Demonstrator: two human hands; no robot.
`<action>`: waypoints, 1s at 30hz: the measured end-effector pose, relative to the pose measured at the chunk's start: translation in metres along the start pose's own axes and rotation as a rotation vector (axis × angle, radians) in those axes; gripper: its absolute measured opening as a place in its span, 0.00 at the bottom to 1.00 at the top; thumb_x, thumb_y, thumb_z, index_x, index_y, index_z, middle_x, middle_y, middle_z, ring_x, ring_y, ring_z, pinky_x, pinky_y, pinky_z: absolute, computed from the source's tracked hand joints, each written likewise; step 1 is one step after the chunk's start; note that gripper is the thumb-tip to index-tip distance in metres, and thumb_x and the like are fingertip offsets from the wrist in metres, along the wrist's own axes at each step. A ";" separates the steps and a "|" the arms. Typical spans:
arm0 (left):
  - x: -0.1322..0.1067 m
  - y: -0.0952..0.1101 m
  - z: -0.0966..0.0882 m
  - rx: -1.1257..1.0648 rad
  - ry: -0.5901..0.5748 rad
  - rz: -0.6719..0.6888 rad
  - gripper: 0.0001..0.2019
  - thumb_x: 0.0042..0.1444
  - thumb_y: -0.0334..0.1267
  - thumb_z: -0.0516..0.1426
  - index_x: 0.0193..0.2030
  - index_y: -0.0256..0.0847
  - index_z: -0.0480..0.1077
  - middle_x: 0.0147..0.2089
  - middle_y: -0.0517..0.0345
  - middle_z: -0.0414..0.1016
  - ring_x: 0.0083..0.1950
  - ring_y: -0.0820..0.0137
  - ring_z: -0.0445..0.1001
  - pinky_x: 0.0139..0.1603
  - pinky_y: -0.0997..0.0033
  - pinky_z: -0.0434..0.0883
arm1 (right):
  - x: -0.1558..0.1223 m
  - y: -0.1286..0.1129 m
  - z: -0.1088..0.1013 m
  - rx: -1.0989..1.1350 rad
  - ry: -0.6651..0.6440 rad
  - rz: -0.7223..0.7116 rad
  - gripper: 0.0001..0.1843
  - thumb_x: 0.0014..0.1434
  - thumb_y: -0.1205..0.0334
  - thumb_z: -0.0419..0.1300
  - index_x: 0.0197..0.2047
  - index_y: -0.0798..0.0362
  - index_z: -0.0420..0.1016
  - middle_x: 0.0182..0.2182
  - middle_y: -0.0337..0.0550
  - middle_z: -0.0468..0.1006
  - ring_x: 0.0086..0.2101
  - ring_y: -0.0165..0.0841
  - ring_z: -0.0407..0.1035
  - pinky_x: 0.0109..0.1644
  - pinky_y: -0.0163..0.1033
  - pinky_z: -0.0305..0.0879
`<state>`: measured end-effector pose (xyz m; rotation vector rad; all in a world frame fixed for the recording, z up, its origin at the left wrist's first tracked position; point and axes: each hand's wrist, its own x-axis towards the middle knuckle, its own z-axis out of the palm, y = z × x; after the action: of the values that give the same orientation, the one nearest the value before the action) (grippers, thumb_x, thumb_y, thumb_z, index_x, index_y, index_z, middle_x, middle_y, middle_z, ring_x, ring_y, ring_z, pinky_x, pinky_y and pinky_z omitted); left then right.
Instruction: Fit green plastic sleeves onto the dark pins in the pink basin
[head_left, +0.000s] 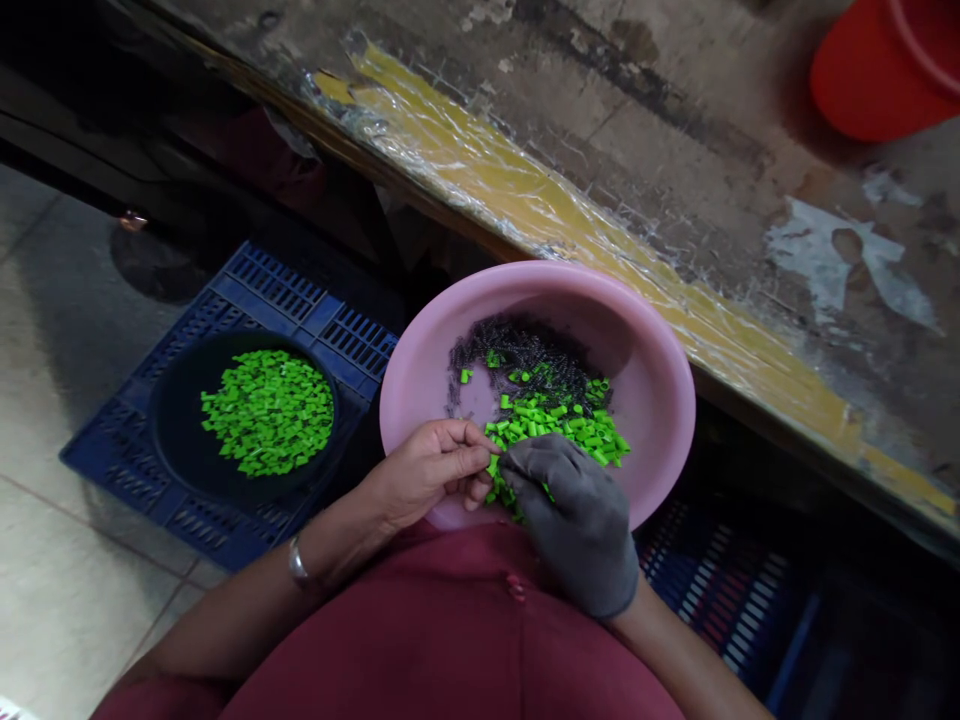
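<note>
A pink basin (409,355) rests at my lap, holding bright green short tube-like pieces (555,420) and a heap of small dark springs or screws (517,345), too fine to tell apart. My left hand (442,462) is bare, with thumb and forefinger pinched together over the basin's near side. Close beside it, my right hand (574,515) wears a grey glove, its fingers closed and their tips almost touching the left ones. Whatever the two pinches hold is too small and hidden to name; green pieces lie right behind and under the fingertips.
On the left, a dark round basin (176,440) full of small green pieces (270,410) stands on a blue slatted plastic crate (112,440). A worn workbench (675,130) with a yellow taped edge runs beyond the pink basin. A red bucket (870,80) stands on it.
</note>
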<state>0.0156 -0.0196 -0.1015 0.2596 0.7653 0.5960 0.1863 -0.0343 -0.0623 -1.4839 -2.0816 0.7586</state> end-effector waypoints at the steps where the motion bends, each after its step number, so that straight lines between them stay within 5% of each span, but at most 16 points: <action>1: 0.000 -0.002 0.000 0.009 0.011 0.029 0.14 0.49 0.42 0.64 0.34 0.35 0.68 0.20 0.62 0.70 0.20 0.77 0.67 0.22 0.78 0.64 | -0.001 0.000 0.001 0.014 -0.001 0.027 0.06 0.62 0.67 0.56 0.35 0.52 0.74 0.32 0.43 0.78 0.34 0.33 0.72 0.37 0.39 0.68; 8: -0.001 -0.020 0.005 0.119 0.070 0.203 0.06 0.56 0.37 0.59 0.37 0.36 0.69 0.24 0.61 0.73 0.24 0.75 0.72 0.28 0.75 0.70 | -0.005 -0.002 0.006 0.043 0.016 0.119 0.06 0.61 0.66 0.56 0.32 0.51 0.72 0.30 0.41 0.77 0.32 0.32 0.70 0.35 0.37 0.65; 14: -0.004 -0.008 0.015 0.441 0.231 0.417 0.04 0.53 0.34 0.59 0.33 0.36 0.72 0.31 0.58 0.74 0.27 0.74 0.73 0.29 0.73 0.72 | -0.003 0.005 0.009 0.067 0.007 0.098 0.08 0.62 0.66 0.55 0.33 0.51 0.74 0.31 0.43 0.78 0.33 0.33 0.72 0.36 0.38 0.68; 23: -0.004 0.005 0.001 0.158 0.065 0.140 0.09 0.55 0.39 0.59 0.32 0.35 0.67 0.22 0.62 0.70 0.21 0.77 0.68 0.23 0.77 0.67 | 0.002 0.010 -0.002 0.127 -0.068 0.140 0.13 0.61 0.64 0.57 0.47 0.45 0.77 0.42 0.41 0.81 0.43 0.35 0.74 0.48 0.44 0.71; 30: -0.003 0.004 0.003 0.016 0.038 0.002 0.11 0.51 0.40 0.61 0.29 0.35 0.65 0.22 0.62 0.69 0.20 0.78 0.66 0.21 0.77 0.66 | 0.009 0.015 -0.008 0.000 -0.132 -0.124 0.12 0.62 0.68 0.54 0.43 0.49 0.78 0.38 0.44 0.81 0.39 0.35 0.74 0.43 0.42 0.71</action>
<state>0.0141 -0.0181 -0.0961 0.2643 0.8063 0.5986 0.1989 -0.0209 -0.0662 -1.3225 -2.2476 0.8280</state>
